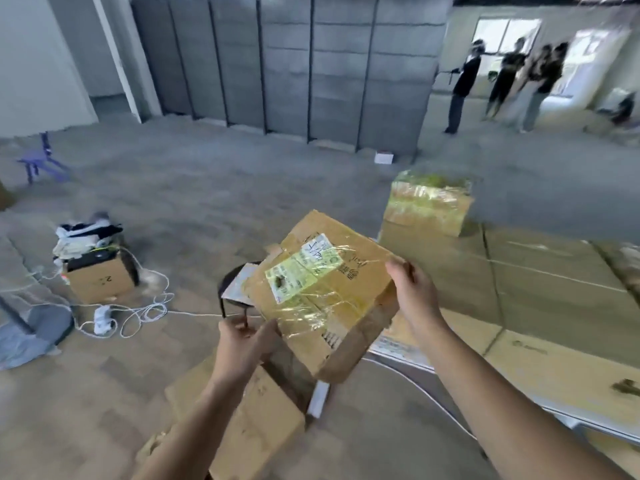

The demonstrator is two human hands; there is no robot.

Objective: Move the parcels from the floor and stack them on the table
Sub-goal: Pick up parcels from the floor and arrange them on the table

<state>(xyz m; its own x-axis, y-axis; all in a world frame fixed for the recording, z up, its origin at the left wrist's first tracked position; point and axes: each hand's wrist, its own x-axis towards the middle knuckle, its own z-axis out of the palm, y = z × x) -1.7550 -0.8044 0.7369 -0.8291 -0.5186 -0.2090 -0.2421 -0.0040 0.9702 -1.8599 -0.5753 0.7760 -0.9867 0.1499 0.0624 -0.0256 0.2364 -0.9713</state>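
Note:
I hold a taped cardboard parcel [322, 289] with a yellow-green label in the air, tilted, between both hands. My left hand [244, 344] grips its near left corner from below. My right hand [412, 292] grips its right edge. On the cardboard-covered table [554, 306] to the right stands another parcel [427, 206] wrapped in shiny yellow tape, near the far edge. On the floor under my arms lies a further brown parcel [242, 420].
A small black round stool [230, 289] stands behind the held parcel. To the left are an open box of clothes [98, 271], a white power strip with tangled cable [104, 318] and a purple chair [40, 161]. Several people stand far right by grey partitions.

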